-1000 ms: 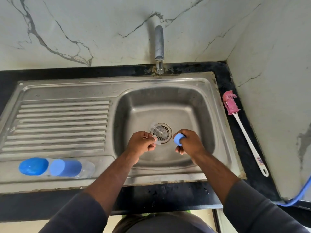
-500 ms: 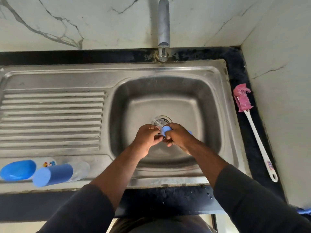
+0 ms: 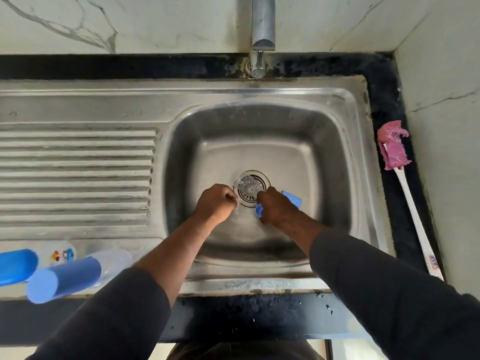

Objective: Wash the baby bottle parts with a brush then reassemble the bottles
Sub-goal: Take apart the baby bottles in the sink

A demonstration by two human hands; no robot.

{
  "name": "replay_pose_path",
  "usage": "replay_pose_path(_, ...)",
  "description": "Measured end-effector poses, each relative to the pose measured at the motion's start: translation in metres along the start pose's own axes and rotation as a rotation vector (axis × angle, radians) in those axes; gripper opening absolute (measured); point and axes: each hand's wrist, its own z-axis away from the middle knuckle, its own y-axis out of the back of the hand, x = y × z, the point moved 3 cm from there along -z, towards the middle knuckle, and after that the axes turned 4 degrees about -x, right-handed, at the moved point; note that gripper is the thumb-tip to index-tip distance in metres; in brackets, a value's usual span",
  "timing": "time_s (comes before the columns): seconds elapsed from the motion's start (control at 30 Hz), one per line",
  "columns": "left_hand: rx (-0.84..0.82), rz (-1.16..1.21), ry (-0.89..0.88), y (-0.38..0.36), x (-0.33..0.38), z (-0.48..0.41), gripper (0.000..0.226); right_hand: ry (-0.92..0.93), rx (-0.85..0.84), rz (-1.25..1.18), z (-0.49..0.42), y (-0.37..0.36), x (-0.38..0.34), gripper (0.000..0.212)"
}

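Over the basin of the steel sink [image 3: 337, 120], my left hand [image 3: 217, 203] pinches a small clear bottle part [image 3: 242, 184] that sits above the drain [image 3: 255, 189]. My right hand [image 3: 278, 207] grips a light-blue bottle ring [image 3: 293, 198], whose edges show on both sides of the fist. Two bottles lie on the draining board at the lower left: one with a deep-blue cap [image 3: 15, 266] and one with a light-blue cap [image 3: 65, 279]. A pink-headed brush [image 3: 393, 146] with a white handle lies on the black counter to the right.
A metal tap [image 3: 262, 24] stands behind the basin against the marble wall. The ribbed draining board [image 3: 78, 172] fills the left. A black counter strip [image 3: 389, 105] borders the sink, and a side wall closes in on the right.
My hands came together over the drain, then drew slightly apart. The camera has tilted down and closer, so the bottles sit lower left in view.
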Motion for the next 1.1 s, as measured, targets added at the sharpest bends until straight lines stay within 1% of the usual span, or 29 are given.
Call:
replay_pose_path(0.07, 0.001, -0.072, -0.046, 0.0, 0.004, 0.0, 0.008, 0.018, -0.006, 0.066, -0.004, -0.003, 0.002, 0.042)
replay_pose_path(0.17, 0.011, -0.076, -0.054, -0.001, 0.007, -0.004, 0.01, 0.048, -0.001, 0.082, -0.008, -0.003, 0.003, 0.045)
replay_pose_path(0.27, -0.007, -0.061, -0.063, -0.006, 0.006, -0.01, 0.007, 0.051, 0.083, 0.013, -0.008, 0.003, 0.004, 0.033)
replay_pose_path(0.33, -0.009, -0.057, -0.095, -0.009, 0.01, -0.012, 0.006, 0.062, 0.154, -0.153, -0.007, 0.011, 0.003, 0.027)
replay_pose_path(0.4, 0.001, -0.025, -0.123, -0.009, 0.016, -0.013, 0.008, 0.115, 0.162, -0.382, -0.004, 0.019, 0.001, 0.02)
replay_pose_path(0.43, 0.008, 0.002, -0.13, -0.009, 0.019, -0.013, 0.009, 0.136, 0.155, -0.459, -0.002, 0.023, 0.0, 0.018)
replay_pose_path(0.53, 0.067, 0.021, -0.159, -0.01, 0.027, -0.015, 0.011, 0.089, 0.153, -0.608, 0.0, 0.029, 0.005, 0.015)
replay_pose_path(0.6, 0.093, 0.038, -0.166, -0.01, 0.03, -0.017, 0.018, 0.064, 0.14, -0.668, -0.005, 0.033, 0.008, 0.015)
replay_pose_path(0.67, 0.087, 0.058, -0.154, -0.01, 0.031, -0.019, 0.028, 0.054, 0.192, -0.613, -0.014, 0.038, 0.015, 0.014)
replay_pose_path(0.77, 0.072, 0.004, -0.114, -0.008, 0.025, -0.023, 0.035, 0.007, 0.326, -0.36, -0.029, 0.046, 0.027, 0.01)
replay_pose_path(0.8, 0.064, -0.009, -0.093, -0.007, 0.021, -0.024, 0.034, -0.025, 0.344, -0.28, -0.033, 0.049, 0.03, 0.01)
replay_pose_path(0.9, 0.016, -0.02, -0.042, -0.005, 0.01, -0.023, 0.032, -0.101, 0.318, -0.073, -0.038, 0.049, 0.032, 0.012)
replay_pose_path(0.97, 0.009, -0.009, -0.02, -0.005, 0.003, -0.021, 0.032, -0.105, 0.281, -0.018, -0.042, 0.046, 0.03, 0.014)
replay_pose_path(1.1, 0.001, -0.029, -0.002, -0.003, -0.003, -0.02, 0.033, -0.103, 0.251, -0.071, -0.041, 0.046, 0.027, 0.028)
